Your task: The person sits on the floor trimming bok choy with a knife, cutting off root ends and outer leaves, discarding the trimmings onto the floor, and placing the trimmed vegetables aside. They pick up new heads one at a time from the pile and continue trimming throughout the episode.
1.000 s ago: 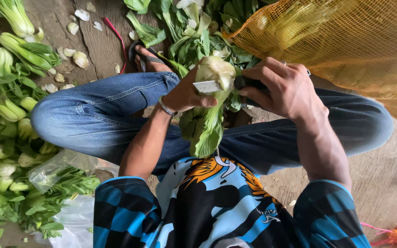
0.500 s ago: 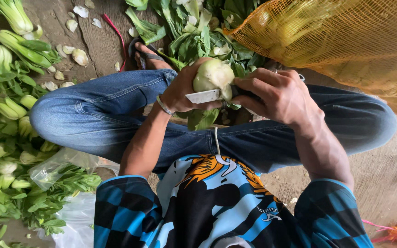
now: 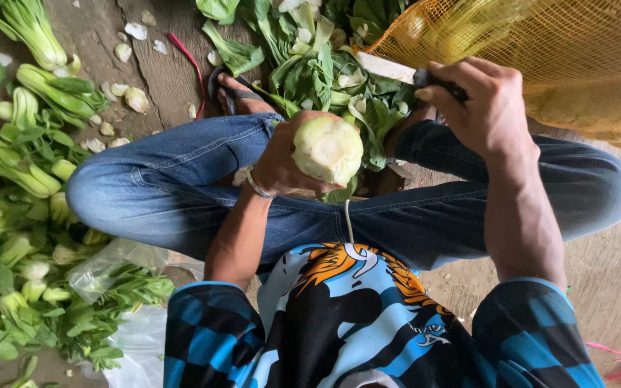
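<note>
My left hand [image 3: 282, 162] grips a green leafy vegetable [image 3: 327, 149] over my lap, its pale cut base turned up toward the camera. My right hand [image 3: 479, 100] is shut on a knife [image 3: 395, 70], raised above and to the right of the vegetable, with the blade pointing left and clear of it. A metal bangle [image 3: 256, 187] sits on my left wrist. I sit cross-legged in blue jeans [image 3: 174, 190].
Trimmed greens [image 3: 26, 165] lie in rows on the floor at the left, beside a clear plastic bag [image 3: 109, 269]. A pile of loose leaves [image 3: 310, 57] lies ahead of my knees. A yellow mesh sack [image 3: 576, 57] fills the upper right. Cut stem pieces [image 3: 136, 99] dot the ground.
The knife was cutting at the vegetable's base; now my right hand has lifted it away to the upper right. My left hand has turned the cut base up.
</note>
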Motion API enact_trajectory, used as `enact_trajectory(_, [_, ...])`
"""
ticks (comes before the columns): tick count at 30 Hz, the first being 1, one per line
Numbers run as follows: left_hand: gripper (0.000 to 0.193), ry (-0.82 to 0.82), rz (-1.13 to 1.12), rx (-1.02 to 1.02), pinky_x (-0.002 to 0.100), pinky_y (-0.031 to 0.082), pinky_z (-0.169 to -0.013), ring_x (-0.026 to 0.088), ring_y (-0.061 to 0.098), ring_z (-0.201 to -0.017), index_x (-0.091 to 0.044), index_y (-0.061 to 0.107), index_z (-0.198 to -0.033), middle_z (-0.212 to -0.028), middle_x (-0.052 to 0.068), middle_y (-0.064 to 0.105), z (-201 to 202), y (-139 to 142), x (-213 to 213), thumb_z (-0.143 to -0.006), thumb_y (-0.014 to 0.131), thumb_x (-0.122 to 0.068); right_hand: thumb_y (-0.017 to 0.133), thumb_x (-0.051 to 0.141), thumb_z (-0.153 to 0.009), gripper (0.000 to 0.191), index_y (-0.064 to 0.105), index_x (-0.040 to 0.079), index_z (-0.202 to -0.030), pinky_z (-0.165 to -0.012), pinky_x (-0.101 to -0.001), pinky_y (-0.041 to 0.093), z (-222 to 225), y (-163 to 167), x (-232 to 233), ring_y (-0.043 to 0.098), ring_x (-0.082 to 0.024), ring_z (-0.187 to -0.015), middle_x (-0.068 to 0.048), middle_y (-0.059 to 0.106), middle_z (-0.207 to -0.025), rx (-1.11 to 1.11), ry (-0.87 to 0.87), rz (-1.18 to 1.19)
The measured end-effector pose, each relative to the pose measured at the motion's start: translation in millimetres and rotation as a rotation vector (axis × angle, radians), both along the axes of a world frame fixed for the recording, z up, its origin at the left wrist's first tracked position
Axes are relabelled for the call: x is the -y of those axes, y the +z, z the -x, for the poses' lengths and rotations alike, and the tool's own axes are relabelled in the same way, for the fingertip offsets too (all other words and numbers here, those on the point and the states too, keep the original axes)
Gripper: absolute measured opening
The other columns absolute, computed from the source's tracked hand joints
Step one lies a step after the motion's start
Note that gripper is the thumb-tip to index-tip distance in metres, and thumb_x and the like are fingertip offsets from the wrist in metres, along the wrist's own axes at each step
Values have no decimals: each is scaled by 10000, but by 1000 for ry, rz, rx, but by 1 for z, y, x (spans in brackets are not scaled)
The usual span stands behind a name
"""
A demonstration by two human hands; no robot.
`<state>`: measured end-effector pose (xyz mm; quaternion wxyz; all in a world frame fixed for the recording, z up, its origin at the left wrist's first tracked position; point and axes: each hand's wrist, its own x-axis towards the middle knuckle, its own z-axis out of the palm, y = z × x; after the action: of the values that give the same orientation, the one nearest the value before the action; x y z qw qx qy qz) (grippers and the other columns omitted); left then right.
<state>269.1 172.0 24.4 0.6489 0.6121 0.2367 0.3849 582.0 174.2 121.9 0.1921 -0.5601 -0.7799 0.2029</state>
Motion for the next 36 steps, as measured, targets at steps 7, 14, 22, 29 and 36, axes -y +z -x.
enact_trajectory(7, [1044,52,156,-40,371,542,-1158,214,612,-1303,-42,420,-1466,-1392,102,600,-5,-26,6,-680,1031,-356,860,395,-903,563,667,2,-1258,-735,-321,562,16,-3,13,691,-236,-851,-147,659,-1055,-214,57,68])
enact_trajectory(14, [1474,9,93,-78,424,404,-1294,318,442,-1523,-94,-54,-1650,-1622,195,391,-35,-42,23,-707,1049,-355,769,458,-959,628,586,3,-1352,-826,-305,529,56,-27,15,628,-157,-938,-71,647,-1043,-458,-134,424])
enact_trajectory(22, [1633,102,251,191,466,353,-1331,299,277,-1586,-185,-248,-1633,-1731,162,16,-41,-49,19,-669,1057,-370,799,353,-884,828,359,0,-1490,-1092,-309,485,57,-43,21,577,-129,-1282,-80,596,-1374,-949,-61,689])
enact_trajectory(29, [1197,395,-479,-357,502,154,-1322,375,40,-1617,-171,301,-1580,-1730,196,-36,-37,-51,13,-655,986,-499,917,251,-825,904,440,-9,-1547,-1139,-377,542,59,-38,20,662,-230,-1301,-154,687,-1399,-815,-15,561])
enact_trajectory(36, [735,327,-602,-420,467,338,-1317,159,603,-1309,-108,568,-1375,-1336,42,654,-24,-59,9,-879,991,-446,959,201,-755,753,592,99,-1405,-1028,-387,563,47,-17,19,679,-316,-1188,-130,631,-1291,-422,287,178])
